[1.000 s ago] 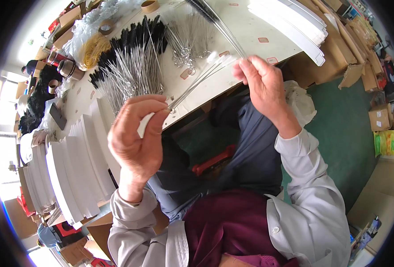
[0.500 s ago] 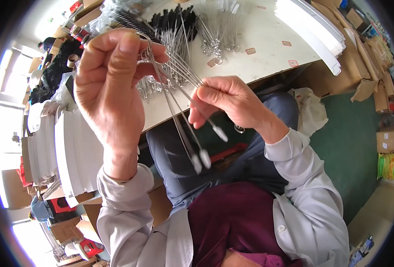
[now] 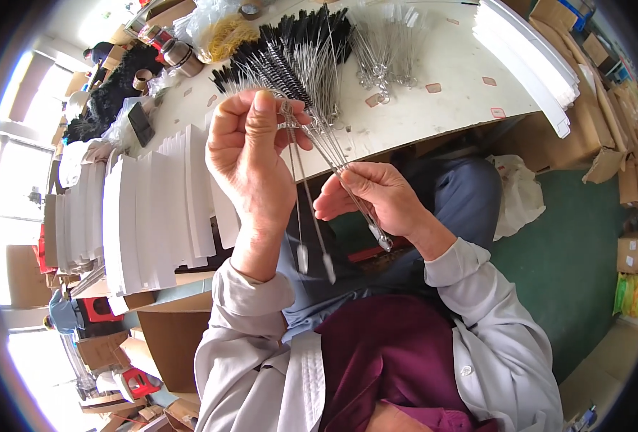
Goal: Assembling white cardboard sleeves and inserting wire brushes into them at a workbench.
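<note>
My left hand [image 3: 250,155] pinches a few thin wire brushes by their looped ends between thumb and fingers. Two of these wire brushes [image 3: 311,223] hang down, each with a small white tip. My right hand [image 3: 380,194] is closed around the wire stems of several black-bristled brushes [image 3: 283,75]. Their spiral bristles point up and away over the table, behind my left fingers. Below my right hand, ring ends [image 3: 383,241] stick out, with a white tip [image 3: 374,229] alongside them. Where the stems cross near my left fingers, which hand holds which is partly hidden.
On the white table [image 3: 434,119] lies a pile of black brushes [image 3: 326,36], with a bundle of thin wire pieces [image 3: 387,50] to its right. White folded cardboard strips [image 3: 527,61] lie far right, and more white strips [image 3: 153,216] stand left. A steel flask [image 3: 182,57] stands behind.
In the picture both hands sit farther right and lower, with more of the table showing. One white tip now lies close along the stems beneath my right hand; two still hang free.
</note>
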Action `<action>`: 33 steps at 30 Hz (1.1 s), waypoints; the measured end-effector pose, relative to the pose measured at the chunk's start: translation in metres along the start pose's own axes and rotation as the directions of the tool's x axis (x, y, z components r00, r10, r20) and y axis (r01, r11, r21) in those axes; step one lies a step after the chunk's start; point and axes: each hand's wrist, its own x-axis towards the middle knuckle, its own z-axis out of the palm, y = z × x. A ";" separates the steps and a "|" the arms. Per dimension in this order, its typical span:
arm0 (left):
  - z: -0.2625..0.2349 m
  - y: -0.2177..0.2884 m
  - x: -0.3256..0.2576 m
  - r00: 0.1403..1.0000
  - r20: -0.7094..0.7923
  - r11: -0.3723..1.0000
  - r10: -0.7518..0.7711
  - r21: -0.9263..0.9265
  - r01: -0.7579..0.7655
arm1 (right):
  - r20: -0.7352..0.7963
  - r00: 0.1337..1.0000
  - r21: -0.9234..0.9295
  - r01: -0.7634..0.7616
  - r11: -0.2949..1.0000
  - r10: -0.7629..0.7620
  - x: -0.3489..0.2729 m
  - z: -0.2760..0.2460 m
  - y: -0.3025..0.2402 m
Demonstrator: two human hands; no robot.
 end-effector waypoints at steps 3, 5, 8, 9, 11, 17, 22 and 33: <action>0.006 -0.004 -0.003 1.000 -0.014 1.000 0.009 -0.003 -0.009 | 0.018 0.999 0.075 -0.033 0.997 0.031 0.000 -0.001 0.004; 0.008 -0.008 -0.002 1.000 -0.027 1.000 -0.003 -0.012 0.003 | -0.018 0.999 0.064 0.034 0.997 -0.033 0.003 -0.004 0.013; 0.011 -0.012 -0.003 0.999 -0.053 1.000 -0.005 -0.028 0.004 | -0.073 0.994 -0.065 0.075 0.995 -0.079 0.005 -0.011 0.016; 0.012 -0.011 -0.005 0.998 -0.059 1.000 -0.005 -0.027 0.004 | -0.073 0.994 -0.063 0.074 0.995 -0.079 0.005 -0.012 0.016; 0.015 -0.011 -0.008 0.998 -0.064 1.000 -0.007 -0.024 0.006 | -0.167 0.972 -0.409 0.086 0.908 -0.167 0.006 -0.014 0.013; 0.017 -0.016 -0.010 0.999 -0.013 0.993 0.031 0.116 -0.029 | -0.033 0.999 0.024 0.037 0.999 -0.036 0.006 -0.012 0.009; 0.011 -0.012 -0.008 0.997 0.062 0.968 0.047 0.244 -0.061 | 0.008 0.997 0.135 -0.074 0.988 0.073 -0.008 -0.022 0.007; -0.027 -0.033 -0.006 0.987 0.080 0.808 0.136 0.568 -0.157 | -0.095 0.968 -0.134 -0.243 0.961 0.232 -0.045 -0.031 0.006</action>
